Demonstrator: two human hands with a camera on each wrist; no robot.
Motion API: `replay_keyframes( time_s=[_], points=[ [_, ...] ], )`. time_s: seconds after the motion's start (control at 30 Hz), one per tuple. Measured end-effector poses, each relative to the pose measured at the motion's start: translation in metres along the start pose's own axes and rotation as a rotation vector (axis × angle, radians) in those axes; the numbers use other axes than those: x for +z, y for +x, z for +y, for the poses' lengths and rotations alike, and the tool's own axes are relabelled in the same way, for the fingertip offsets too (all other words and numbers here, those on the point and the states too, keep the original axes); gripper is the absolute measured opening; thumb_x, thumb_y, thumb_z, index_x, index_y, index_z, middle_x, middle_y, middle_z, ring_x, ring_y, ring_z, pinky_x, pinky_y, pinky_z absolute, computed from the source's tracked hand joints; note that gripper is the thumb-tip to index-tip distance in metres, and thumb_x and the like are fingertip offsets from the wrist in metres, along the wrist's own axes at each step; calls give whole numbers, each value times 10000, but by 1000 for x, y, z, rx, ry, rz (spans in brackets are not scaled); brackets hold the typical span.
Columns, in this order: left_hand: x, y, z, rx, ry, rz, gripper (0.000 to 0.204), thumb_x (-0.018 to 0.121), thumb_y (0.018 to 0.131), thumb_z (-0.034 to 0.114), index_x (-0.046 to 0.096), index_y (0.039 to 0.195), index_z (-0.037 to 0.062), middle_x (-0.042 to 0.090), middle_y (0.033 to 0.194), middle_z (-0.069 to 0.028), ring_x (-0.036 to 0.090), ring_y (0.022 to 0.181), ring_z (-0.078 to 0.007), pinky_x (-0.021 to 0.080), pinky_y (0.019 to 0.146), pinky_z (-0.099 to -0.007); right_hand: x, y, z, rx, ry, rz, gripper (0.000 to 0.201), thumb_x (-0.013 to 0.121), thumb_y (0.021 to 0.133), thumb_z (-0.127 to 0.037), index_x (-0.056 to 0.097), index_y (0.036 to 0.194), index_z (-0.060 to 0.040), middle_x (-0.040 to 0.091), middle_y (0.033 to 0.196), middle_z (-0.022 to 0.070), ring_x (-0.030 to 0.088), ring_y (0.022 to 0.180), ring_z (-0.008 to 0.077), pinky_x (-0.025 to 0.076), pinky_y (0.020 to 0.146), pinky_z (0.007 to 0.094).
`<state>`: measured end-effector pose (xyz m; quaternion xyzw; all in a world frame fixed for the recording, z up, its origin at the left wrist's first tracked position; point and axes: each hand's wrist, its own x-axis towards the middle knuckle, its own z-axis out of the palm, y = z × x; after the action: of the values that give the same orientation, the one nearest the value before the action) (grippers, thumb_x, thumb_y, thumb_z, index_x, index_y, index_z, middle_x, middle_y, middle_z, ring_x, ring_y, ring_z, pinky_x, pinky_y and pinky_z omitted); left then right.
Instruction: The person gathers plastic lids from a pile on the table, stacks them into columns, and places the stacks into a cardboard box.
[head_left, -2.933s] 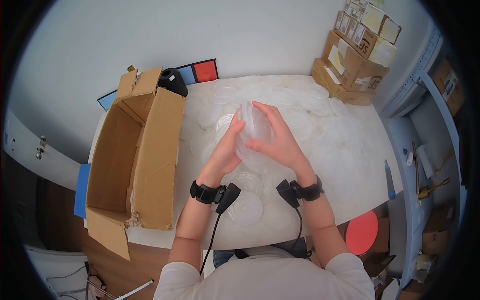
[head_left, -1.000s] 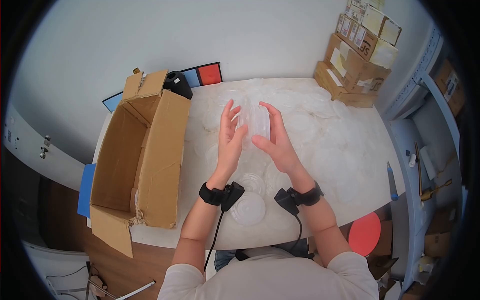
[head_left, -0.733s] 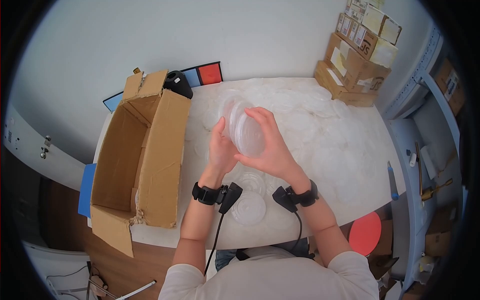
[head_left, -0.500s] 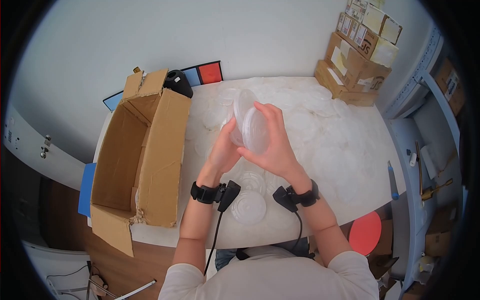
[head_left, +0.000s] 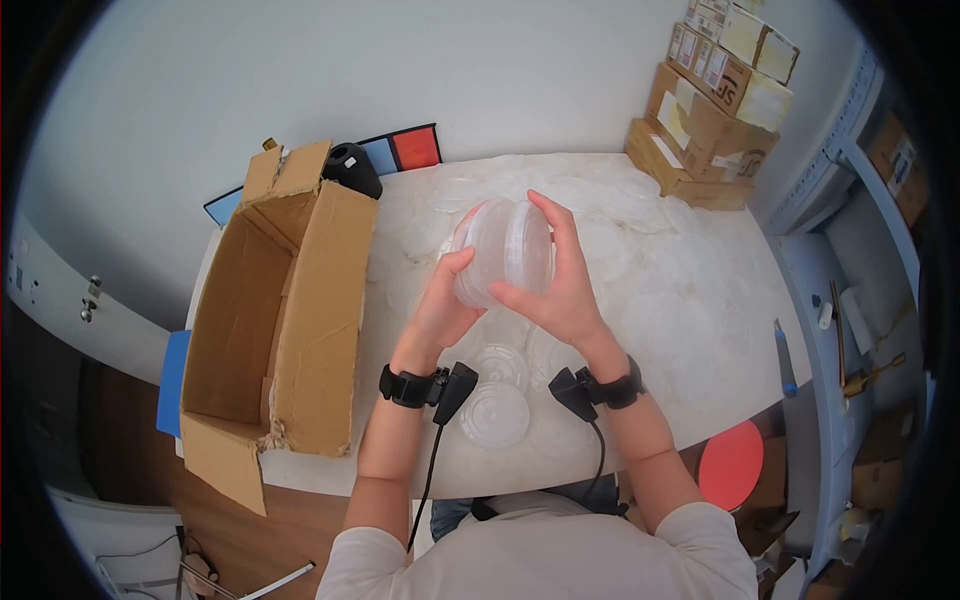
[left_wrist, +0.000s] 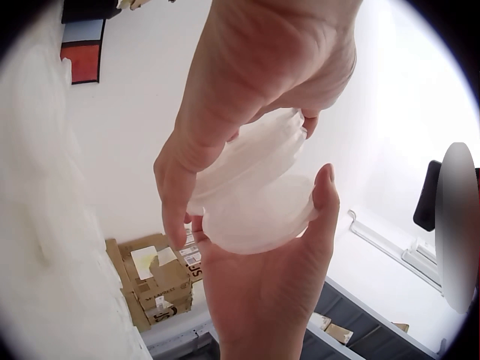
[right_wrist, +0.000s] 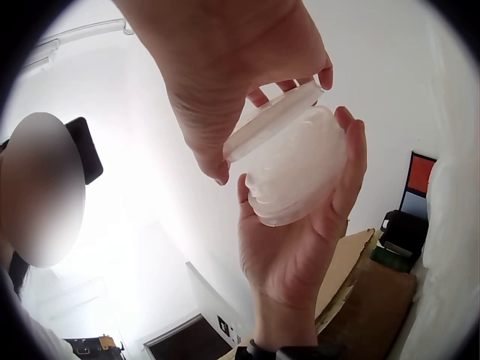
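Note:
In the head view, my left hand (head_left: 442, 302) grips a stack of translucent round plastic lids (head_left: 484, 252) by its edges, thumb toward me. My right hand (head_left: 572, 305) holds a second, thinner stack of lids (head_left: 536, 250) just right of it, with thumb and fingers on opposite edges. Both stacks stand on edge above the table, their near sides close together. The right wrist view shows a gap that opens like a wedge between the right stack (right_wrist: 271, 124) and the left stack (right_wrist: 300, 174). Palms partly hide the outer faces.
Many loose clear lids (head_left: 660, 300) cover the table, and a single lid (head_left: 495, 415) lies near its front edge. An open cardboard box (head_left: 320, 330) stands at left. Parcels (head_left: 705, 130) are stacked at back right; a blue-handled tool (head_left: 783, 360) lies by the right edge.
Half a second ago the two stacks were tilted and overlapped. Now they stand side by side, the right hand's stack shifted slightly right and up. Earlier the hands turned the lids between them.

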<state>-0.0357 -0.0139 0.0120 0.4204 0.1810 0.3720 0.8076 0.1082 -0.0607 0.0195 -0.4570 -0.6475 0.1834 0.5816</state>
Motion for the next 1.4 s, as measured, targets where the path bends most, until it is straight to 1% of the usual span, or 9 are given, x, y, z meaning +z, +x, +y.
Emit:
replay_keyframes(
  time_s=[0.13,0.27,0.43,0.57,0.63,0.87,1.13,1.23,1.4],
  points=[
    [-10,4,-7,-124,25,-151,573,412,866,390,213,1367,197,362,1308,-69,378,1195,-213,377,921,-369,5,0,-4,29,-66,-24,848,756,611,-223,284,1291,-39,326,1257,144,374,1162,295,379,923,395],
    [5,-1,-2,-73,113,-123,574,406,870,392,199,1369,198,334,1324,-71,372,1200,-213,385,927,-404,1,0,-5,47,-102,-22,838,752,622,-232,284,1290,-42,341,1248,141,398,1147,290,393,910,392],
    [3,1,2,-40,2,-261,589,404,872,428,187,1371,202,301,1344,-76,375,1201,-244,400,917,-493,-6,3,-2,168,398,67,801,732,642,-215,292,1288,-42,383,1222,126,422,1129,269,403,901,382],
    [5,0,5,-18,-120,-229,591,369,881,463,195,1375,188,315,1354,-98,380,1207,-268,398,920,-452,-9,3,-1,123,440,112,783,724,640,-195,304,1285,-47,376,1225,132,413,1135,274,396,909,387],
    [4,0,3,20,-152,-200,560,352,898,422,189,1380,187,310,1361,-93,353,1231,-262,371,947,-455,-6,0,-1,2,34,18,780,723,632,-184,312,1282,-50,365,1227,144,399,1145,288,386,920,391],
    [6,0,3,131,-163,-208,513,322,923,329,172,1388,177,304,1369,-85,315,1256,-243,293,1005,-448,-1,0,-8,-79,-114,-21,787,724,612,-177,317,1272,-44,351,1230,154,390,1146,302,379,922,396],
    [1,4,5,183,20,-52,770,581,730,109,182,1383,196,284,1357,-105,312,1243,-264,281,1003,-427,-12,2,-9,122,301,129,767,686,643,-143,292,1292,-34,357,1220,143,391,1131,261,374,921,385],
    [-1,7,-2,385,452,155,803,623,681,42,225,1369,159,277,1360,-104,281,1261,-255,264,1010,-430,-13,0,-15,10,188,146,770,676,653,-136,271,1299,-25,356,1216,147,384,1138,264,357,936,387],
    [-2,11,-8,612,737,165,810,644,628,38,270,1344,101,273,1360,-117,243,1281,-247,245,1019,-433,-2,-4,-13,-54,-43,40,759,676,668,-134,269,1296,-11,350,1229,152,369,1157,279,331,960,390]
  ],
)
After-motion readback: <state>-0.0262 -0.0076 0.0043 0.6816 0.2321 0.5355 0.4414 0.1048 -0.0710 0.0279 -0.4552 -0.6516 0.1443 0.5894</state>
